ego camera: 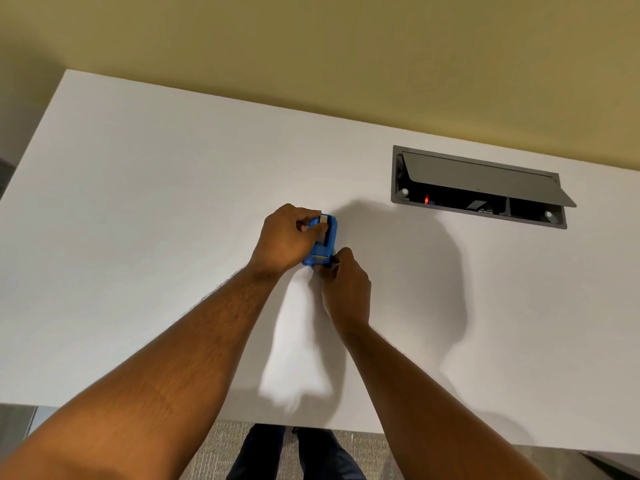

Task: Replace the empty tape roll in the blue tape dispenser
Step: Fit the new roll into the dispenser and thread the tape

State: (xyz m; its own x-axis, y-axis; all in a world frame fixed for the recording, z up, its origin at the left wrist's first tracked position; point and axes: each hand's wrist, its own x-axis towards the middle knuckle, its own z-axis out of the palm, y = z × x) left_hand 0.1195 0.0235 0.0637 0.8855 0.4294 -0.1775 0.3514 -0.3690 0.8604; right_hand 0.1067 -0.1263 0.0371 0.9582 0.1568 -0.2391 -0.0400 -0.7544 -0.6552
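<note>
Right hand fingers are pinched at blue tape dispenser near end; left hand is clamped on its far end.

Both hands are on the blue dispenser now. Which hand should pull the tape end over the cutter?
Right, probably. The right hand already pinches at the cutter end of the blue dispenser, while the left hand steadies its body.

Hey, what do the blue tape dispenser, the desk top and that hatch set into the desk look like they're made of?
Blue tape dispenser: likely moulded plastic, with even saturated colour and rounded edges. Desk top: probably matt white laminate, flat, grainless and without glare; the core doesn't show. Hatch: grey lid and frame with a dull satin sheen, so brushed metal or metal-look plastic; I can't tell which.
</note>
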